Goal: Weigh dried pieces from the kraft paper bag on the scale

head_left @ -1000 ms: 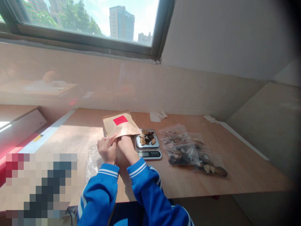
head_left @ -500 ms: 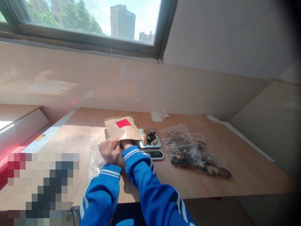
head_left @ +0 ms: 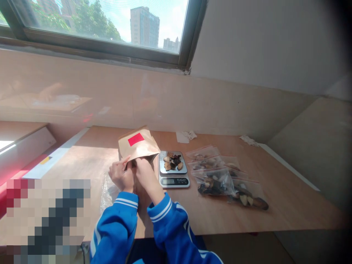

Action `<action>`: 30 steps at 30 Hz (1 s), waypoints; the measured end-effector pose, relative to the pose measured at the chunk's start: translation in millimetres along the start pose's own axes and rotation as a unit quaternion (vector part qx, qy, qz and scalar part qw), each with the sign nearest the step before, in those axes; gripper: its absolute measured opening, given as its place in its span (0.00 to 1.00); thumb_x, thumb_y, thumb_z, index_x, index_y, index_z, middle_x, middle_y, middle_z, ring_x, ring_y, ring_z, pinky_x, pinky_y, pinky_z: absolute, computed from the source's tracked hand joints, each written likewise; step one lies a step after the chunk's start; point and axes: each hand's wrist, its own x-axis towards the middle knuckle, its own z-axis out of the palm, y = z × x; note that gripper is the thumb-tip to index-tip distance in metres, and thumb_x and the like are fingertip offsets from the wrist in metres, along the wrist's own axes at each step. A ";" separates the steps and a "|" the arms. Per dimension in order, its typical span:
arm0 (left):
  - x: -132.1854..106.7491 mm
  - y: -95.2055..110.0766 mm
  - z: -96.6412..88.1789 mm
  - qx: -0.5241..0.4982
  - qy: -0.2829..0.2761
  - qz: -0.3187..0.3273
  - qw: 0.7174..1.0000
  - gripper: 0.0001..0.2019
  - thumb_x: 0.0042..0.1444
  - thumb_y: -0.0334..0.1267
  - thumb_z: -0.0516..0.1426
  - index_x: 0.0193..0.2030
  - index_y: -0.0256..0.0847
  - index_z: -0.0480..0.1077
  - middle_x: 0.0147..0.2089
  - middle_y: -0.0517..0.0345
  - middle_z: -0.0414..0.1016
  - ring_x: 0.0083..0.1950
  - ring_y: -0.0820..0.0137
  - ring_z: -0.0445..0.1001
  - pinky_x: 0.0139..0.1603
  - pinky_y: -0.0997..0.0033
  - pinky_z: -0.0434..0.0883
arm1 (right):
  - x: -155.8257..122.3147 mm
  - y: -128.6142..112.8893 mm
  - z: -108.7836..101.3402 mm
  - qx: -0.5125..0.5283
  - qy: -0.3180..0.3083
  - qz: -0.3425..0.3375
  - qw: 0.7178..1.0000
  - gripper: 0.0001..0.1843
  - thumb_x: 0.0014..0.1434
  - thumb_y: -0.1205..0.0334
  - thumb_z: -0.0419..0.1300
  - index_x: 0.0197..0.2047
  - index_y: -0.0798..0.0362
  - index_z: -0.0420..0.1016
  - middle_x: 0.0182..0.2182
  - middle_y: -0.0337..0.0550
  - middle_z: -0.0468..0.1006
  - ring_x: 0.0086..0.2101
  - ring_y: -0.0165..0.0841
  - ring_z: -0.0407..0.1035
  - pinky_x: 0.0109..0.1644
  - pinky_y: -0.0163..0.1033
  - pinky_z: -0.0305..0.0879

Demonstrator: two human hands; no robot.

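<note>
A brown paper bag [head_left: 140,145] with a red label lies tilted on the wooden table [head_left: 275,205], its mouth toward me. My left hand [head_left: 120,175] pinches the bag's open edge. My right hand [head_left: 144,169] is at the bag's mouth, fingers hidden at the opening, so I cannot tell what it holds. Just right of the bag stands a small digital scale [head_left: 173,176] with several dark and pale dried pieces [head_left: 172,161] on its pan.
Several clear zip bags of dried pieces [head_left: 220,176] lie right of the scale. A clear plastic bag [head_left: 107,187] lies under my left wrist. Crumpled white scraps [head_left: 185,135] sit by the back wall. A pixelated patch covers the lower left.
My right hand went deep into the bag up to the sleeve, then drew back out to its mouth. The bag shifted slightly left and tilted up.
</note>
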 end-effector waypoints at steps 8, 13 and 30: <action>2.8 0.9 0.9 -0.013 0.003 0.021 1.000 0.08 0.58 0.40 0.57 0.39 0.43 0.77 0.35 0.54 0.75 0.36 0.65 0.68 0.47 0.62 0.62 | -77.0 13.2 -57.0 0.095 0.203 0.071 0.972 0.11 0.63 0.60 0.55 0.48 0.49 0.72 0.45 0.48 0.76 0.46 0.37 0.71 0.53 0.44 0.68; 2.9 3.6 2.0 -0.039 0.009 0.036 0.999 0.08 0.57 0.39 0.58 0.39 0.42 0.78 0.36 0.53 0.74 0.37 0.66 0.69 0.47 0.62 0.65 | -100.5 80.5 -112.1 0.038 0.330 0.168 0.928 0.12 0.58 0.53 0.60 0.36 0.54 0.75 0.44 0.52 0.76 0.42 0.38 0.71 0.46 0.44 0.69; 2.0 3.4 4.8 -0.029 0.013 0.039 0.999 0.10 0.55 0.41 0.60 0.40 0.40 0.79 0.38 0.52 0.68 0.41 0.67 0.68 0.45 0.66 0.68 | -65.5 98.9 -107.7 -0.116 0.300 0.112 0.940 0.15 0.65 0.59 0.50 0.41 0.54 0.78 0.39 0.50 0.74 0.44 0.40 0.67 0.54 0.49 0.60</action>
